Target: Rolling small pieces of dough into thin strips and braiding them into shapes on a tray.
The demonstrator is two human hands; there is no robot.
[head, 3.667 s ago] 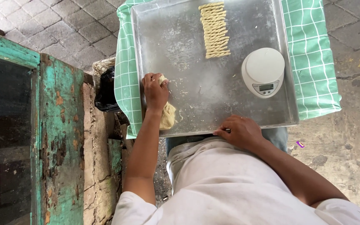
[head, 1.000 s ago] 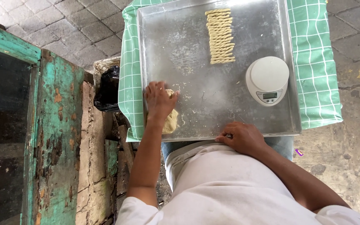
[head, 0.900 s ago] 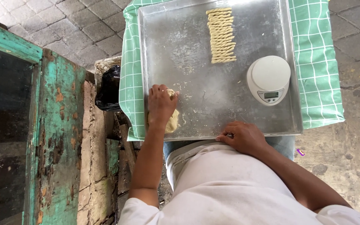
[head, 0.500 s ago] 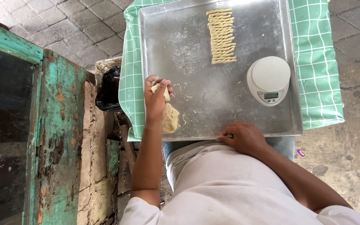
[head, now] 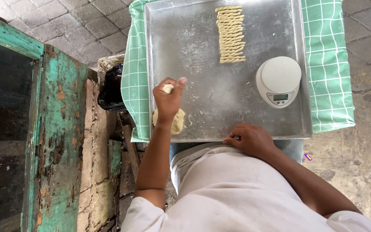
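- Left hand raised over the metal tray; fingers pinching a small piece of dough at the fingertips, thumb tip up.
- Dough lump, pale yellow, lies on the tray at its 8 o'clock corner, just below the left hand and partly hidden by the wrist; the pinched piece sits above it, apart from it.
- Right hand rests on the tray's near edge at 6 o'clock; fingers curled over the rim, pressed together, holding nothing else.
- Row of twisted dough sticks laid side by side at the tray's 12 o'clock, well apart from both hands.
- Round white kitchen scale on the tray at 3 o'clock, near the twisted row's lower end, not touching it.
- Green checked cloth covers the desk beneath the tray; shows on both sides.
- Black bag at 9 o'clock beside the cloth; worn turquoise wooden frame further out; paved floor beyond.
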